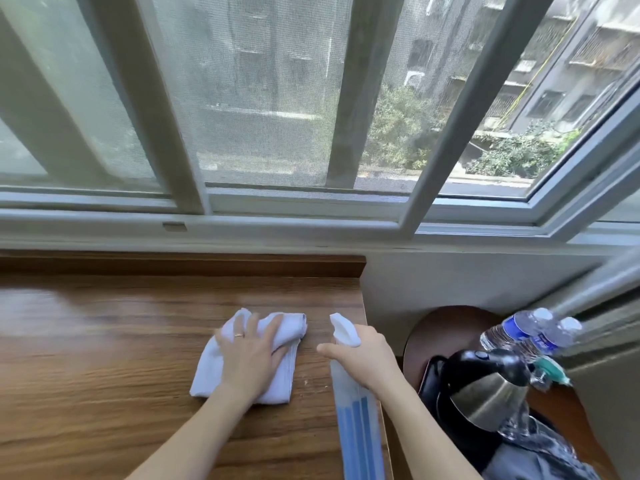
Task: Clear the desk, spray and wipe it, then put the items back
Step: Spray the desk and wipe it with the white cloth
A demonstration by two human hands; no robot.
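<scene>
White cloth [242, 355] under flat left hand [251, 355] on desk [104, 341]; right hand [363, 351] grips spray bottle [356, 420].

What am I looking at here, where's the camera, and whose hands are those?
There is no machine: a person wears one camera on the head, looking forward and down. The left hand lies flat on a white cloth on the wooden desk. The right hand has its grip on a spray bottle with a white nozzle. Beside the desk, on a chair, stand a kettle and two water bottles. Behind is a window.
</scene>
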